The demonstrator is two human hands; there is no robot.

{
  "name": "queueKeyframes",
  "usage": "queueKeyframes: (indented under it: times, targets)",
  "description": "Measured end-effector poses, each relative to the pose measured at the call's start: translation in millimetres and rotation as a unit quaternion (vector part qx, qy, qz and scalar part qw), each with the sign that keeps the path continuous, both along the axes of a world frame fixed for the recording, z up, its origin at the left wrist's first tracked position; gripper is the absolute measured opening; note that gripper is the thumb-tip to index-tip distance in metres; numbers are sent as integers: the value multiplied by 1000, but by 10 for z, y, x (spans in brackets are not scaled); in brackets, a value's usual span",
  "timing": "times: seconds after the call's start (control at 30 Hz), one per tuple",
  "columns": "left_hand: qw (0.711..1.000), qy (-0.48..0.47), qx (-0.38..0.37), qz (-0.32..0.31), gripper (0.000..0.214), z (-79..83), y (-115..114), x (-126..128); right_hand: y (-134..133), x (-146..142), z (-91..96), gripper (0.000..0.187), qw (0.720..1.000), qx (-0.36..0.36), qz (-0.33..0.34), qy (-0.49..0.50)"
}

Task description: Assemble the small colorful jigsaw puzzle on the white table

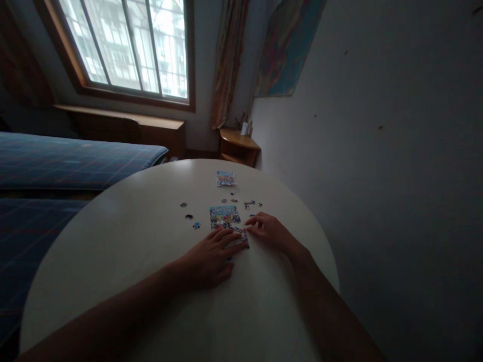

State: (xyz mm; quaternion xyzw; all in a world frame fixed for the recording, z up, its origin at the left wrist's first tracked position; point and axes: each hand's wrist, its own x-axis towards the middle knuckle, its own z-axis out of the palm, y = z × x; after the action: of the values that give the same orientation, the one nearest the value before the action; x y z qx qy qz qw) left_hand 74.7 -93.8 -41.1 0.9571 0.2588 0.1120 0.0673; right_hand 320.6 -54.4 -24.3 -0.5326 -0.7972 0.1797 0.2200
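Observation:
A small, colourful, partly assembled jigsaw puzzle [225, 217] lies on a round white table [151, 236]. My left hand [211, 259] lies flat with fingers stretched out, the fingertips touching the puzzle's lower edge. My right hand [268, 231] rests at the puzzle's lower right corner with fingers curled down on the pieces there; what they hold, if anything, is hidden. Loose pieces [190, 217] lie to the left of the puzzle and more loose pieces [249, 204] lie to its upper right. A small picture card [225, 178] lies farther back on the table.
A bed with a blue checked cover [71, 158] stands left of the table. A barred window [128, 45], a curtain [228, 60] and a small wooden corner shelf [238, 146] are behind. A white wall [377, 151] with a poster runs close along the right.

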Motion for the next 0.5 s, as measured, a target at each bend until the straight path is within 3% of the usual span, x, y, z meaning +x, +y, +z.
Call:
queueKeyframes:
  times: [0.5]
  targets:
    - [1000, -10, -3, 28, 62, -24, -4, -9, 60, -43, -34, 8, 999, 23, 39, -30]
